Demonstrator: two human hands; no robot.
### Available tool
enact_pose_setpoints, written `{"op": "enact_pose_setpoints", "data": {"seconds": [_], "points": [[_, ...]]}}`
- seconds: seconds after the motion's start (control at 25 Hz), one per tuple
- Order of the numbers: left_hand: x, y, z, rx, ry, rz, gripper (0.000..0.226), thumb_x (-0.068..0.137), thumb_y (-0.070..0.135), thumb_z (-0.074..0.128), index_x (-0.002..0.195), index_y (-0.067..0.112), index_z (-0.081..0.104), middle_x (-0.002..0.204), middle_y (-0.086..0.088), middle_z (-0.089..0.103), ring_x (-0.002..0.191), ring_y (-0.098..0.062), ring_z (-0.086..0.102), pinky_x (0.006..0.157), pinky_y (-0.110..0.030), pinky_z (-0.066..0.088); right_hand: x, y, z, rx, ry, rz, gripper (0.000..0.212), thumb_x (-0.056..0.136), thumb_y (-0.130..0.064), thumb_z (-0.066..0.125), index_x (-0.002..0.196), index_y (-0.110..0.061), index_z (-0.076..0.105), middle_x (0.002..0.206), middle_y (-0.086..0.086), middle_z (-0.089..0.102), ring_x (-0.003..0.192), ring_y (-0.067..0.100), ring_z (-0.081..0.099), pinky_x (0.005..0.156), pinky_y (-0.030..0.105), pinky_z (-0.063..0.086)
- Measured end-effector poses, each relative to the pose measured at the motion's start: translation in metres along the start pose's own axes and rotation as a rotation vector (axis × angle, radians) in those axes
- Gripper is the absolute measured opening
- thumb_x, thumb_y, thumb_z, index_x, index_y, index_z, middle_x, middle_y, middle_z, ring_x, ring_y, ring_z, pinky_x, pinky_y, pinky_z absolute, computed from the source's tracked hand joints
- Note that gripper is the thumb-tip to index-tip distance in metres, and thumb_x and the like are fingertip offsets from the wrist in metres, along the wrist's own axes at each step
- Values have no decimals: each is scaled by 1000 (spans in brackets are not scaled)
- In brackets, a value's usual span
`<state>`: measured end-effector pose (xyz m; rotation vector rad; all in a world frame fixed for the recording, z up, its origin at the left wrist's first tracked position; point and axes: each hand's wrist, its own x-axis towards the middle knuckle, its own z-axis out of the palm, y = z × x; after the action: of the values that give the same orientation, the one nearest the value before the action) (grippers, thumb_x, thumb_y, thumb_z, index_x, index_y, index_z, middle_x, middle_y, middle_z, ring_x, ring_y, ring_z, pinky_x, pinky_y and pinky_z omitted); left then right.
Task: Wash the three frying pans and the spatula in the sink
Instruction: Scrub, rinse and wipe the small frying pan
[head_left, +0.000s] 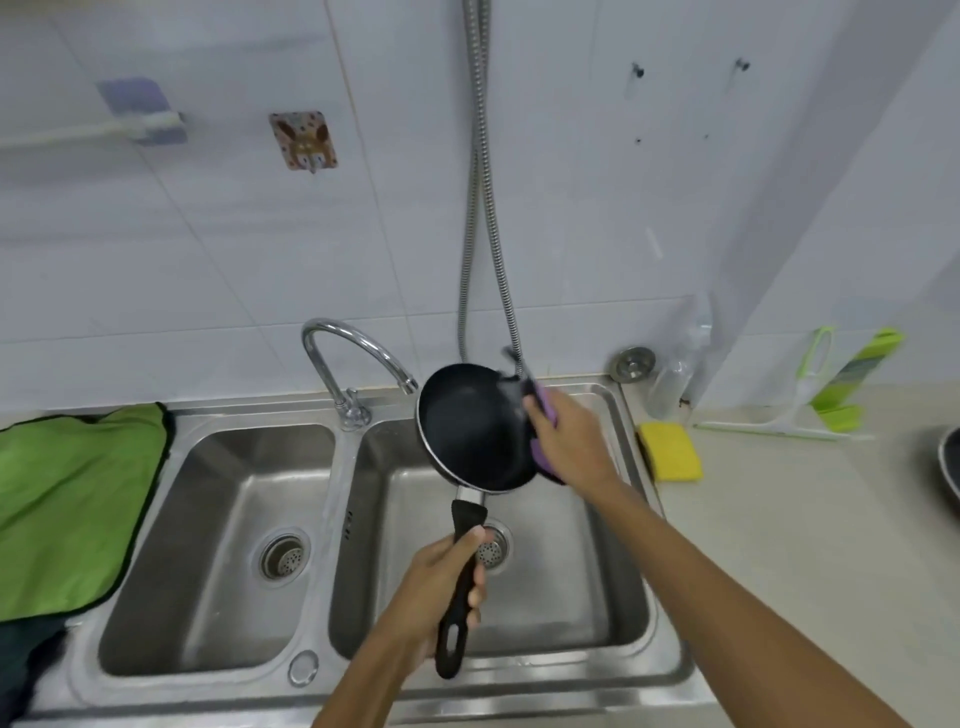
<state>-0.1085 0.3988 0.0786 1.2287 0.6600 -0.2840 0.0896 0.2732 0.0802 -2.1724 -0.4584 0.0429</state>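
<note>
Head view: over the sink's (519, 670) right basin, a tilted pan (475, 431) is held up, its handle (467, 519) running back toward the person. Left hand (436, 587) fingers (477, 597) wrap the handle; the right hand (569, 444), nearer the bowl, clutches a purple pad (546, 408) against the pan's right rim.

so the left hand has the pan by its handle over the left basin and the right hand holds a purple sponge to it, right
No: the head view shows the pan over the right basin, not the left. Otherwise yes: the left hand grips its handle and the right hand holds a purple sponge to it.
</note>
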Motion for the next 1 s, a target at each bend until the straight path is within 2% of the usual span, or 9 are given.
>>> {"op": "enact_pose_setpoints", "data": {"seconds": [0.12,0.2,0.28,0.36,0.44,0.6,0.72,0.88,1.0], "points": [[-7,-7,8,3,-79,30,43,104,30,59,118,-11,58,59,-5,47,41,-15,39,37,-25,39,-7,4,27,-205,-290,-147,39,99,-16,57,138,-15,59,141,7,59,133,23,51,116,39,37],[-6,-8,6,-3,-74,38,40,105,30,57,113,-9,58,60,-6,47,41,-15,38,37,-24,39,-14,0,37,-316,-330,-91,33,98,-15,54,131,-10,62,136,11,62,129,29,55,108,39,43],[-4,-5,1,7,-57,37,33,106,29,55,107,-4,58,59,-4,47,41,-15,38,38,-25,38,-24,-14,41,-372,-384,4,24,100,-21,50,110,-6,66,115,18,70,108,38,63,91,41,46],[-3,-4,-3,83,-100,12,28,107,29,54,105,1,57,58,-3,47,41,-15,38,38,-26,39,-38,-29,46,-261,-445,55,30,101,-29,49,87,-8,64,93,18,71,90,41,64,82,43,49],[-3,-7,-2,121,-140,-34,27,108,28,52,104,2,56,58,-3,47,41,-16,39,38,-27,41,-41,-42,42,-29,-421,175,38,101,-35,52,74,-9,58,75,10,68,78,34,64,76,39,50],[5,-23,-2,60,-72,-23,32,106,27,55,109,-5,58,62,-4,50,43,-14,42,38,-26,40,-23,-47,14,270,-296,273,34,100,-45,53,92,-18,72,78,-6,75,79,15,71,86,36,55],[7,-32,-8,-5,-30,-8,39,105,27,57,117,-10,57,64,-5,51,46,-15,42,39,-26,40,-34,-13,-25,-15,-122,156,27,103,-37,53,106,-19,73,93,3,75,85,21,67,75,30,45],[9,-44,-8,-49,-10,9,39,105,25,57,117,-12,57,64,-6,49,47,-16,41,40,-27,41,-95,74,-72,-194,15,262,18,100,-19,59,109,-9,72,92,18,74,85,36,68,66,25,33],[10,-52,-5,-68,-20,3,35,106,25,55,116,-9,60,65,-6,47,48,-15,40,40,-26,41,-161,138,-79,-391,-51,317,25,97,-15,54,117,-11,68,108,14,73,99,36,69,72,29,45]]}}
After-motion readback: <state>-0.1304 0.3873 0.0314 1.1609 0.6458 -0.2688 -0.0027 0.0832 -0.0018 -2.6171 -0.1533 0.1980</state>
